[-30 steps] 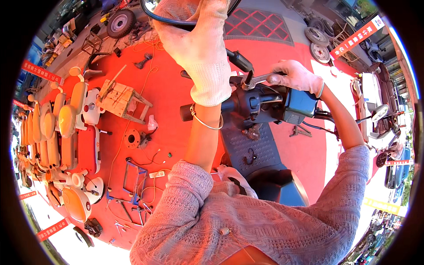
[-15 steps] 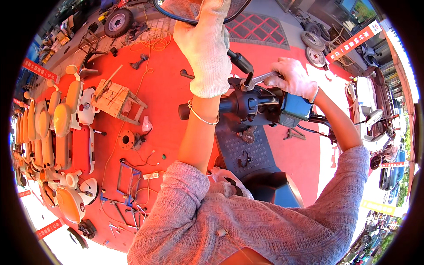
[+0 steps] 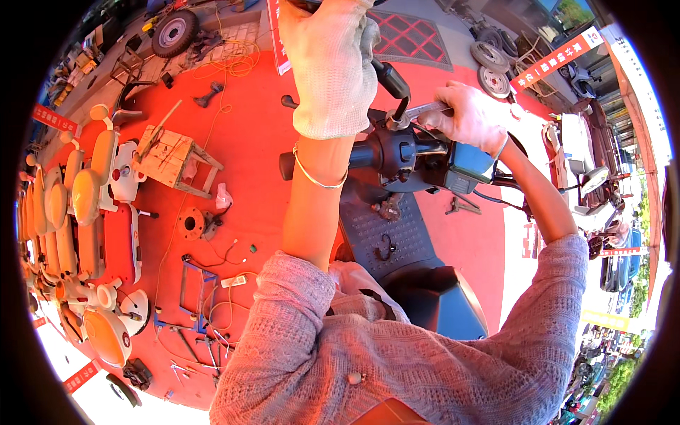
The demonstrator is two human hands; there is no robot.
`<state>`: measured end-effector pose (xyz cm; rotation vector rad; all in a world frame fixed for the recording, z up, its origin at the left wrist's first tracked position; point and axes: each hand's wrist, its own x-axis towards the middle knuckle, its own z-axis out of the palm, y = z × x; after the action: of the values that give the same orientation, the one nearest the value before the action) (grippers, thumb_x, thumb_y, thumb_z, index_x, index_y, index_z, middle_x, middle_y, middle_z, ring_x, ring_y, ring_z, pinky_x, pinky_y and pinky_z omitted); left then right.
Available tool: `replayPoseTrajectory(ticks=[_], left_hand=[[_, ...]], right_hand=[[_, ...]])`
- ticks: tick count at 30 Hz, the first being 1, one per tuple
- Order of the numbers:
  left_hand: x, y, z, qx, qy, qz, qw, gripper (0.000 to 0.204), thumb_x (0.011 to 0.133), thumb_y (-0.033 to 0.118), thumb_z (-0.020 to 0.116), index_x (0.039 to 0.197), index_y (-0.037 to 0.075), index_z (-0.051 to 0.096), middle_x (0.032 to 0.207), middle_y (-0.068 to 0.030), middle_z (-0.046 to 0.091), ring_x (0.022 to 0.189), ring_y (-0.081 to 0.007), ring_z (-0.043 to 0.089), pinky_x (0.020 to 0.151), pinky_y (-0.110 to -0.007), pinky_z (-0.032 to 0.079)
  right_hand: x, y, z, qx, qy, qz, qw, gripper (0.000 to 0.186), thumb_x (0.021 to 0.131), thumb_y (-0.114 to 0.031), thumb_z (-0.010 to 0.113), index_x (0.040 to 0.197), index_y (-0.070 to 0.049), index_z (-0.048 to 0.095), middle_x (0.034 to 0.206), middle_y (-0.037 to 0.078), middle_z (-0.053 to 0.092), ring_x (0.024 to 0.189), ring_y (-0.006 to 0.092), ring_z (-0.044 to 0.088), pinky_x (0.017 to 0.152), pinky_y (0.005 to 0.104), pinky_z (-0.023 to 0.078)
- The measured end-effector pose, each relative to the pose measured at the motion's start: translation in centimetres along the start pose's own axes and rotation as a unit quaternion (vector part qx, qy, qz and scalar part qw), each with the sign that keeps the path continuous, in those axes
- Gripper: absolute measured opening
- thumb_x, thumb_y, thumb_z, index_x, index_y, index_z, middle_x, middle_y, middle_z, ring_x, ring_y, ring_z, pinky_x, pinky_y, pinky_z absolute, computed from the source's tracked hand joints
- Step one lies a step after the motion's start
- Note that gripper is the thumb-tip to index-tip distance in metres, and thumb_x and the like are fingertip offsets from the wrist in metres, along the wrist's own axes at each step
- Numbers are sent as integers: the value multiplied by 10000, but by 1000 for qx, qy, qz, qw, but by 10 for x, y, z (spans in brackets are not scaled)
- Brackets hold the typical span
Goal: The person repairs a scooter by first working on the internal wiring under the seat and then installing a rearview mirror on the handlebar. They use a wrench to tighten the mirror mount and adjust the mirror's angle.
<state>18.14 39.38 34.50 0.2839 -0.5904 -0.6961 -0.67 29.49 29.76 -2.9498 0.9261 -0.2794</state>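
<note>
My left hand (image 3: 333, 71), in a white knit glove, is closed on a rear-view mirror (image 3: 309, 6), most of which lies beyond the top edge or behind the hand. The mirror's black stem (image 3: 391, 79) slants down to the handlebar of a dark scooter. At the foot of that stem sits the jaw of a metal wrench (image 3: 429, 109). My right hand (image 3: 469, 117), gloved too, grips the wrench's other end. Just below are the black switch housing (image 3: 398, 152) and the handlebar grip (image 3: 301, 163). A dark box-shaped display (image 3: 471, 166) adjoins the right hand.
Beneath the handlebar lie the scooter's footboard (image 3: 386, 227) and dark seat (image 3: 439, 301). A wooden stool (image 3: 166, 156), a blue metal frame (image 3: 188, 290) and scattered tools occupy the red floor at left. Parked scooters (image 3: 85, 234) line the far left; wheels (image 3: 494, 81) rest at back right.
The view has shifted, and the mirror has mostly slipped past the top edge. My left hand sits higher in the picture. The wrench stays at the stem's foot, at a slightly different angle.
</note>
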Motion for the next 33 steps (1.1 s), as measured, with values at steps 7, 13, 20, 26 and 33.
replayPoseTrajectory(ticks=[7, 13, 20, 26, 33], left_hand=[[-4, -6, -7, -17, 38, 17, 999, 187, 840, 79, 650, 865, 106, 466, 629, 45, 437, 461, -52, 373, 440, -207, 298], [-3, -8, -20, -19, 11, 15, 1000, 164, 847, 70, 626, 858, 97, 464, 571, 48, 393, 450, -64, 353, 437, -216, 295], [-19, 2, -4, -28, 24, 15, 999, 131, 882, 126, 619, 890, 103, 490, 612, 60, 407, 458, -36, 342, 432, -189, 282], [-25, 8, -20, 5, -70, 15, 997, 182, 873, 168, 635, 999, 61, 557, 704, 35, 496, 550, -56, 451, 513, -203, 370], [-84, 34, -68, 805, -362, -13, 471, 584, 758, 453, 687, 1167, 88, 488, 914, -103, 629, 765, -218, 653, 649, -306, 521]], right_hand=[[-4, -1, 7, -2, 25, 1, 1000, 629, 731, -635, 624, 644, -16, 558, 611, 168, 515, 649, 347, 541, 569, 407, 422], [-18, -15, 14, -3, 29, 107, 994, 641, 707, -644, 641, 628, -13, 568, 559, 158, 523, 569, 327, 551, 531, 398, 425], [-34, -22, 9, 32, 46, 146, 988, 626, 691, -625, 667, 631, -5, 605, 542, 141, 529, 545, 291, 558, 532, 383, 421], [-27, -16, 3, 3, 40, 35, 999, 562, 760, -553, 631, 637, -6, 582, 575, 168, 534, 595, 343, 545, 558, 426, 412], [-28, -11, -8, 71, -17, -16, 997, 408, 832, -399, 584, 757, 2, 592, 642, 202, 530, 637, 371, 521, 570, 426, 401]])
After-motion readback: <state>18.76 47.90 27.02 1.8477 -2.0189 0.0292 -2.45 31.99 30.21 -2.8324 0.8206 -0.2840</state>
